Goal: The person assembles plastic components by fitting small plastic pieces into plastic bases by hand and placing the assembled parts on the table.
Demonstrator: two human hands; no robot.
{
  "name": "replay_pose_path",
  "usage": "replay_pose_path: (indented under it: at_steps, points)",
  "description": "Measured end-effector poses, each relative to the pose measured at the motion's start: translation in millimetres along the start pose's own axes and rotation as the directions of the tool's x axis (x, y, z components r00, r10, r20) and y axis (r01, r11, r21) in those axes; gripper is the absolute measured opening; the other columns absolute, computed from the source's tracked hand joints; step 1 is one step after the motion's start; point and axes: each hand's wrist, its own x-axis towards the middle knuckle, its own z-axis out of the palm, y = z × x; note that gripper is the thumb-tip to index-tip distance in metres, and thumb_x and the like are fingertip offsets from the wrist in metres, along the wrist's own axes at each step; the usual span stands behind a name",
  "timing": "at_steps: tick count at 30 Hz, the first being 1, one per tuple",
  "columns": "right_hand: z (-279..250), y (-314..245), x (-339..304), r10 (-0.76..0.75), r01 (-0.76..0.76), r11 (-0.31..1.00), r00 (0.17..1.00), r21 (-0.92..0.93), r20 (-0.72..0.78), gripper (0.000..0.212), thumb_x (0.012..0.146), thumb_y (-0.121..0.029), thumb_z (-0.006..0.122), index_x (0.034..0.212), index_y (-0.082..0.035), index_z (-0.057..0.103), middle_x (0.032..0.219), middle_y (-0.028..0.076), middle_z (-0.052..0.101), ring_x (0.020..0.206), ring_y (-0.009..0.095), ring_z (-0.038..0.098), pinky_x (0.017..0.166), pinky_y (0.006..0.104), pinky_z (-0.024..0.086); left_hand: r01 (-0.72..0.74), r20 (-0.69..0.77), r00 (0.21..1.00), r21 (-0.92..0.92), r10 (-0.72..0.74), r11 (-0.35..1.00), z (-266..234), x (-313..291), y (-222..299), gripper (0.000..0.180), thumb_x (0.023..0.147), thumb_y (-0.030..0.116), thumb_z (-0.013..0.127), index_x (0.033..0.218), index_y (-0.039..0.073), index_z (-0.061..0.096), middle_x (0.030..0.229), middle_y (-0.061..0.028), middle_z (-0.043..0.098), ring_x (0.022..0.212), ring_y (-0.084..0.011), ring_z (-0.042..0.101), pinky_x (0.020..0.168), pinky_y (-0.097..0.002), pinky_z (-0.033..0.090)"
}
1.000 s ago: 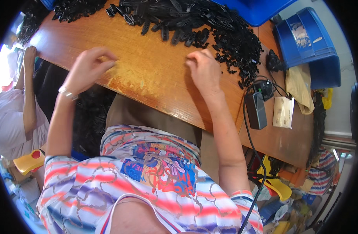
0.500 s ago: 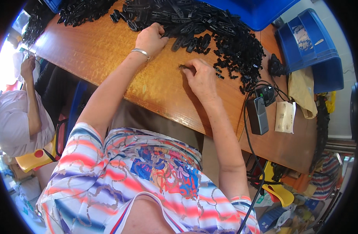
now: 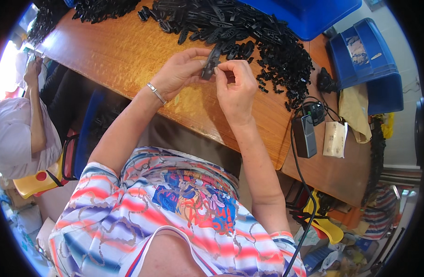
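My left hand (image 3: 182, 68) is closed on a long, narrow black plastic part (image 3: 212, 62), which it holds tilted above the wooden table. Against the lower right side of that part, my right hand (image 3: 237, 88) pinches with thumb and forefinger. A small black plastic piece showed between these fingertips half a second ago; the fingers now mostly hide it. Just beyond my hands lies a heap of long black parts (image 3: 221, 23). To its right spreads a heap of small black pieces (image 3: 286, 57).
Behind the heaps stands a blue bin (image 3: 309, 18), with another blue bin (image 3: 366, 60) at far right. A black power bank-like box (image 3: 305, 136), a cable and a tissue pack (image 3: 335, 139) lie on the right. At far left sits another person (image 3: 22, 134).
My left hand has come back from the heap toward me, bringing a long black part. My right hand has moved slightly up, and its fingertips now meet that part.
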Motion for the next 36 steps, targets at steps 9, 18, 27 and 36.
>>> replay_pose_path:
  at_steps: [9, 18, 27, 36]
  points:
    - [0.0, -3.8, 1.6, -0.041, 0.041, 0.999, 0.999, -0.002, -0.024, 0.018, 0.083, 0.011, 0.078, 0.092, 0.0, 0.068, 0.09, 0.014, 0.066, 0.077, 0.028, 0.068, 0.067, 0.036, 0.057, -0.027, -0.008, 1.0, -0.025, 0.026, 0.999, 1.3, -0.5, -0.8, 0.036, 0.112, 0.015, 0.06, 0.144, 0.0, 0.053, 0.111, -0.0075, 0.072, 0.094, -0.0127, 0.075, 0.086, -0.0277, 0.067]
    - [-14.5, -4.0, 11.2, -0.023, 0.023, 1.0, 1.0, 0.011, 0.018, 0.017, 0.085, 0.013, 0.077, 0.093, 0.001, 0.069, 0.093, 0.012, 0.067, 0.079, 0.024, 0.07, 0.067, 0.0328, 0.058, -0.01, -0.024, 1.0, -0.011, 0.01, 1.0, 2.2, 6.1, 0.5, 0.039, 0.114, 0.015, 0.054, 0.148, -0.004, 0.053, 0.108, -0.009, 0.075, 0.09, -0.0156, 0.076, 0.082, -0.0271, 0.065]
    - [-31.9, 0.5, 25.8, -0.149, 0.153, 0.988, 0.943, 0.01, 0.296, 0.017, 0.082, 0.009, 0.078, 0.093, -0.001, 0.069, 0.093, 0.012, 0.068, 0.08, 0.029, 0.071, 0.068, 0.0356, 0.057, 0.076, -0.016, 0.997, 0.154, -0.074, 0.985, -8.9, 10.6, -1.2, 0.031, 0.112, 0.022, 0.062, 0.131, -0.001, 0.071, 0.1, -0.0023, 0.075, 0.075, -0.0049, 0.068, 0.063, -0.017, 0.051]
    - [-34.1, 10.6, 18.6, -0.16, 0.18, 0.984, 0.884, -0.003, 0.439, 0.012, 0.085, 0.002, 0.078, 0.091, -0.006, 0.071, 0.093, 0.009, 0.072, 0.081, 0.03, 0.073, 0.068, 0.0375, 0.058, 0.074, -0.002, 0.997, 0.266, -0.077, 0.961, -15.4, 6.3, -6.0, 0.028, 0.11, 0.023, 0.065, 0.125, 0.001, 0.073, 0.087, 0.0017, 0.071, 0.066, -0.0028, 0.062, 0.059, -0.0165, 0.05]
